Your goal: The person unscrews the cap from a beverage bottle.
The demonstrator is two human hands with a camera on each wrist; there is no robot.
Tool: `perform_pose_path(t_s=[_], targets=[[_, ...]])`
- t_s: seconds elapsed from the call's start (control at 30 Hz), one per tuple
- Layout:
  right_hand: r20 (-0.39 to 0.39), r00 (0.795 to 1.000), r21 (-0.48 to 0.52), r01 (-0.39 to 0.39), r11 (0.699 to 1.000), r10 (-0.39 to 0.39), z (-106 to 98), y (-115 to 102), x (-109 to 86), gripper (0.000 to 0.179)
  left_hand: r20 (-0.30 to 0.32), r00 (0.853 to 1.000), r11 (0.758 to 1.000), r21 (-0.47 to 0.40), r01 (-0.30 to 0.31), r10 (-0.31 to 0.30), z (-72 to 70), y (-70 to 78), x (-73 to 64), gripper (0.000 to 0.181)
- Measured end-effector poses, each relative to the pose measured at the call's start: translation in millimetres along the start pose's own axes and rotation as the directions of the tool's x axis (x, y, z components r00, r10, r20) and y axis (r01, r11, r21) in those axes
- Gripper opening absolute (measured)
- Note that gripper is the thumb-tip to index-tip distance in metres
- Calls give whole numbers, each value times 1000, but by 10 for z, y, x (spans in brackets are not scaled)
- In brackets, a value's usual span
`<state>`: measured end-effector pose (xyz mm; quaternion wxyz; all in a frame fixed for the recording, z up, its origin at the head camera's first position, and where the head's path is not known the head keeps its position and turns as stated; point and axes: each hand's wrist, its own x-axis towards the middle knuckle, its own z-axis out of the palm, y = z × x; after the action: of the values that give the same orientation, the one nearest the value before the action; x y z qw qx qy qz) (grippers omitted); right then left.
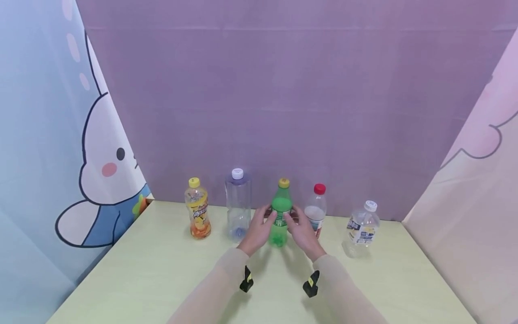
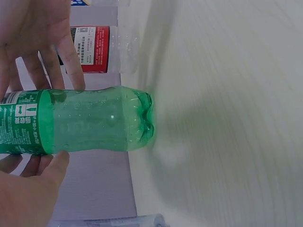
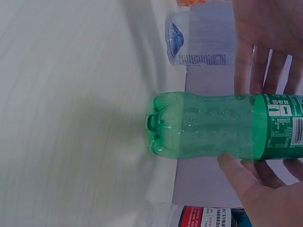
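A green plastic bottle [image 1: 280, 216] with a yellow cap stands upright between the two hands. The left hand [image 1: 259, 228] holds its left side, and the right hand [image 1: 303, 228] holds the opposite side. Both thumbs lie toward the front near the green label, with the other fingers farther back and partly hidden. Both wrist views show fingertips touching the green bottle's [image 2: 90, 120] wall around the label's lower edge. Whether its base touches the table is hard to tell. A red-capped bottle [image 1: 314, 210] stands just behind the right hand, partly covered by it.
Left of the hands stand a tall clear bottle [image 1: 238, 202] with a white cap and a yellow-capped bottle [image 1: 198, 211] with an orange label. A white-capped clear bottle [image 1: 361, 229] stands at the right. The pale table [image 1: 133, 279] ends at a purple curtain [image 1: 283, 99].
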<state>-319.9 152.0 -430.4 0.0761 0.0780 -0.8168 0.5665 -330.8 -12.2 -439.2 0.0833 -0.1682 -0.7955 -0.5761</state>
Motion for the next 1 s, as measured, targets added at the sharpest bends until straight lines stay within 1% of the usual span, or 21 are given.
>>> perform_pose_path(t_s=[0.13,0.33,0.43,0.5,0.6,0.67,0.9,1.0], targets=[[-10,1000,-10,-1,1000,1,8,-30,-32,62,1,1000,1000,-6,0,0,-5,-37,9,53],[-8,1000,-2,12,1000,-12,-8,5,-85,64,56,997,999,-9,49,-48,-12,-31,-31,57],[-9,1000,-1,7,1000,-7,-31,20,-117,65,78,997,999,-18,32,-30,-11,-44,-41,57],[-8,1000,-2,11,1000,-11,-48,20,-143,65,90,996,1000,-23,10,-7,-16,-62,-45,57],[0,1000,4,4,1000,-4,-64,11,-187,65,109,994,1000,-27,-15,18,-44,-61,-68,56],[10,1000,1,15,1000,-15,-66,16,-206,65,118,993,999,-23,-26,29,-71,-58,-89,55],[21,999,9,43,999,-43,-59,-1,-263,58,154,988,998,46,-40,33,-154,-43,-145,58],[23,998,10,55,998,-55,-65,-18,-285,56,170,985,997,62,-52,41,-178,-35,-156,59]])
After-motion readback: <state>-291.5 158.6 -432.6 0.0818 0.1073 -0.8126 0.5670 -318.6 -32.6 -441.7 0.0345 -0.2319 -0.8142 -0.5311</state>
